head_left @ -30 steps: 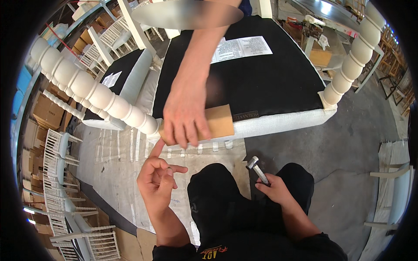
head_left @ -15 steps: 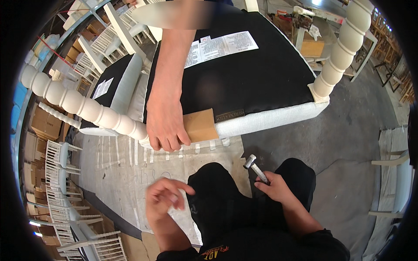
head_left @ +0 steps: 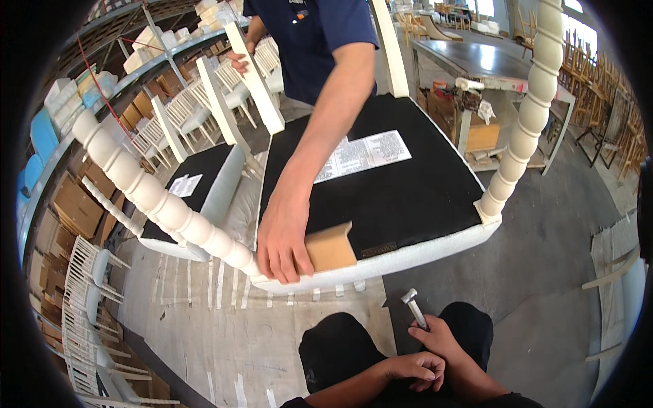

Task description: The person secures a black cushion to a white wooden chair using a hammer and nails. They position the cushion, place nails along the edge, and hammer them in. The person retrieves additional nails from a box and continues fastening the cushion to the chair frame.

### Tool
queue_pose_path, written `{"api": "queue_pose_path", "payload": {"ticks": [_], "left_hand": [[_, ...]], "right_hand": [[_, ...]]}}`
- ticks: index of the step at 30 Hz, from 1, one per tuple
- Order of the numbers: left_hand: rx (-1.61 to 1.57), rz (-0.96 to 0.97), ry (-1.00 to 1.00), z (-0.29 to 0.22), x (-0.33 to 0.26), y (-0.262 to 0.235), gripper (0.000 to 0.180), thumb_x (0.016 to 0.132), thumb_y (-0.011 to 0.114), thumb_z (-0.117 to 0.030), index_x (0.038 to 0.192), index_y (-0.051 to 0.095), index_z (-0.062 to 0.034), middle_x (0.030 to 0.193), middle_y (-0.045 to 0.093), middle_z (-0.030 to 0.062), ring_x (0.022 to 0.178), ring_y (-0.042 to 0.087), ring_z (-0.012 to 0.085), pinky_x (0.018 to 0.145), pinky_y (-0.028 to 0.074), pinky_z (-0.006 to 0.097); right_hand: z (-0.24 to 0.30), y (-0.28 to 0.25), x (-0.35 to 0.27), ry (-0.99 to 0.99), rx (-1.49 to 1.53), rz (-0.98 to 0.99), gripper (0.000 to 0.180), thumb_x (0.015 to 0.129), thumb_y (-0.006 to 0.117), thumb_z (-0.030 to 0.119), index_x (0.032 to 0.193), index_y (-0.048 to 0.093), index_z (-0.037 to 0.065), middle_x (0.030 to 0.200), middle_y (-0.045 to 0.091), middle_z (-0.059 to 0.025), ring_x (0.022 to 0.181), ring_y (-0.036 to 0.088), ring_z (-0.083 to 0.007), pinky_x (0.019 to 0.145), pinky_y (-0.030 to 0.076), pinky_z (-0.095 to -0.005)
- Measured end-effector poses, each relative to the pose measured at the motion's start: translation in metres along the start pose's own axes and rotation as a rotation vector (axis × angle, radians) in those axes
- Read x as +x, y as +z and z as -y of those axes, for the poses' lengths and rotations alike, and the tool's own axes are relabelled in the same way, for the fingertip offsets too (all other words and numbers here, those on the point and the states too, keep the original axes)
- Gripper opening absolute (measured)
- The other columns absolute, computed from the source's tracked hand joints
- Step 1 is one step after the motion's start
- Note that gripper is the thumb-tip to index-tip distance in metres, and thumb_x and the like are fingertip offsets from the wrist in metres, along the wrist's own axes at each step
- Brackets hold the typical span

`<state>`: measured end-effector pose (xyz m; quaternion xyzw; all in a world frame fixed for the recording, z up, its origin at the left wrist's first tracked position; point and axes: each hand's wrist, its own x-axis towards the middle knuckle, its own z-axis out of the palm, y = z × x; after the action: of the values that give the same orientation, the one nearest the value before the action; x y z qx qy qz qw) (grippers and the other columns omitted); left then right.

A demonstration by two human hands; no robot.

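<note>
My right hand (head_left: pixel 435 334) grips a hammer (head_left: pixel 415 309) by its handle, with the metal head pointing up, near my right knee. My left hand (head_left: pixel 416 369) lies across by my right wrist, its fingers loosely curled and nothing visible in them. In front of me is an upturned chair (head_left: pixel 401 211), its black underside and white padded edge toward me and its white turned legs pointing up. A co-worker's hand (head_left: pixel 284 241) presses a piece of brown cardboard (head_left: pixel 332 247) against the seat's near left edge.
A second upturned chair (head_left: pixel 187 211) stands at the left. The co-worker (head_left: pixel 313 47) leans over from the far side. White spindle chairs (head_left: pixel 85 299) line the left, near shelving with boxes (head_left: pixel 78 200). A metal-topped table (head_left: pixel 476 60) stands at the back right.
My left hand has moved right and down to my right wrist. The view has tilted up, showing more of the co-worker. My right hand still holds the hammer.
</note>
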<state>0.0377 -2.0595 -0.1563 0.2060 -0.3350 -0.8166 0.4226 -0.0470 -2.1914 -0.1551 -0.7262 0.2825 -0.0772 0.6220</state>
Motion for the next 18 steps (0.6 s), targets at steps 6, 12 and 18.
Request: {"api": "queue_pose_path", "payload": {"ticks": [6,12,18], "left_hand": [[-0.204,-0.153,0.235,0.001,-0.013,-0.032,0.021,0.097,0.073,-0.024,0.098,0.059,-0.0087,0.104,0.073,0.0210,0.059,0.063,0.0163,0.050,0.051,0.027],[-0.422,-0.813,0.950,-0.028,-0.063,-0.090,0.010,0.102,0.067,-0.018,0.104,0.070,-0.0088,0.118,0.077,0.0140,0.087,0.072,0.0204,0.078,0.060,0.039],[-0.648,-1.095,0.875,-0.022,-0.035,-0.084,0.010,0.104,0.066,-0.022,0.105,0.071,-0.0122,0.120,0.078,0.0079,0.101,0.074,0.0227,0.086,0.059,0.041]], "right_hand": [[-0.004,-0.010,0.001,0.221,0.393,-0.055,0.016,0.101,0.080,0.014,0.104,0.070,0.003,0.073,0.061,0.0003,0.058,0.054,-0.0076,0.051,0.041,-0.0280],[0.009,-0.003,-0.007,0.228,0.726,0.032,0.015,0.103,0.078,0.010,0.110,0.065,0.004,0.069,0.054,0.0043,0.051,0.047,-0.0054,0.045,0.035,-0.0261],[0.002,0.025,-0.014,-0.092,0.106,-0.022,0.022,0.101,0.082,0.019,0.106,0.070,0.001,0.081,0.068,-0.0035,0.069,0.066,-0.0129,0.062,0.053,-0.0330]]}}
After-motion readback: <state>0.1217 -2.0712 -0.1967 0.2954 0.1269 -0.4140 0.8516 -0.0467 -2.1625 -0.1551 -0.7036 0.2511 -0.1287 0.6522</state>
